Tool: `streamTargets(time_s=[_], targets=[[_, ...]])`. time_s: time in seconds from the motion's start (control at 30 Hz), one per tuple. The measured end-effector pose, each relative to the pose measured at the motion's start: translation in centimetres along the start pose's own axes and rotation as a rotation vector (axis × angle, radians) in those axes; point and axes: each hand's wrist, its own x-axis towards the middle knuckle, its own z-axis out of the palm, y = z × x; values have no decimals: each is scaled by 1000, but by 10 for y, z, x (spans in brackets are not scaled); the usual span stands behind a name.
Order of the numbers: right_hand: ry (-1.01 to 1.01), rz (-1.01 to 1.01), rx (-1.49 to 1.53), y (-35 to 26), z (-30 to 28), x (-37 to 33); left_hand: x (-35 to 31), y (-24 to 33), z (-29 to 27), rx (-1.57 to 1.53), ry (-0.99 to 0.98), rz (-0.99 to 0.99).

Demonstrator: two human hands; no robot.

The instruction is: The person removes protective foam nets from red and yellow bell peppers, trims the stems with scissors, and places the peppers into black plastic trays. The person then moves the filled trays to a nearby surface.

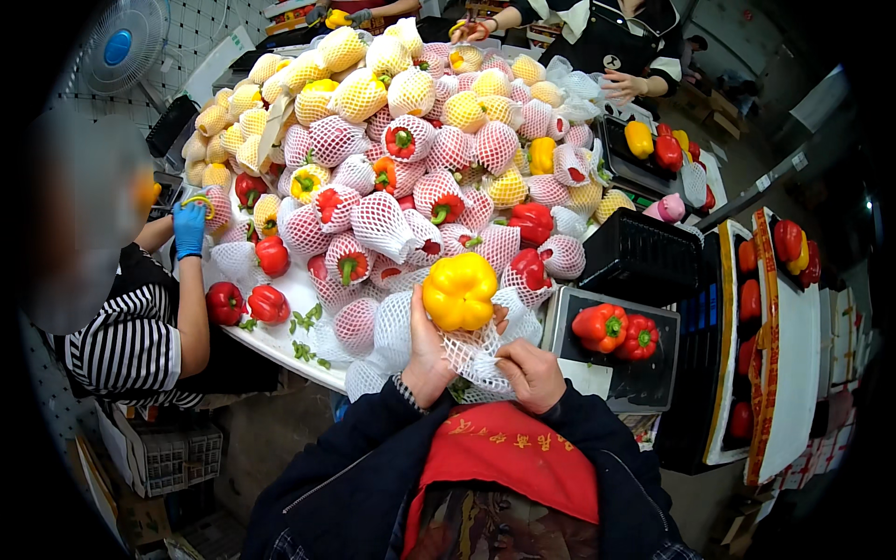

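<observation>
A yellow bell pepper [459, 291] rests in my left hand [427, 353], whose fingers wrap round its left side. Its lower part meets a white foam net sleeve [471, 359]. The edge of that sleeve is pinched in the fingers of my right hand [532, 375]. How far the pepper sits inside the sleeve is hard to make out. More loose white foam net sleeves [392, 327] lie beside and beneath my hands. Just beyond them is a large heap of netted peppers [439, 196], mostly red ones in white nets, with yellow-looking nets at the back.
Two red peppers [616, 330] sit on a scale [658, 378] at my right, near a black crate [644, 257]. Pepper-filled boxes [789, 345] stand farther right. A co-worker's blue-gloved hand [189, 227] is at the left; another person [616, 47] works across the table.
</observation>
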Motion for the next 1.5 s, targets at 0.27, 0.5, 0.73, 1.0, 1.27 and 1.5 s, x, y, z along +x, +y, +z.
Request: streamTargets(time_s=[0.27, 0.5, 0.73, 1.0, 1.27, 1.5], targets=[[66, 121, -53, 9, -14, 7, 0, 4, 4, 270, 210, 181], [99, 452, 413, 7, -38, 28, -14, 25, 8, 1278, -272, 237], [-189, 225, 96, 11, -43, 21, -22, 35, 25, 1764, -471, 378], [-16, 284, 290, 1, -19, 5, -10, 33, -26, 858, -299, -84], [-122, 466, 303, 10, -17, 3, -17, 28, -25, 783, -183, -165], [-50, 431, 167, 9, -5, -2, -12, 30, -17, 942, -190, -132]])
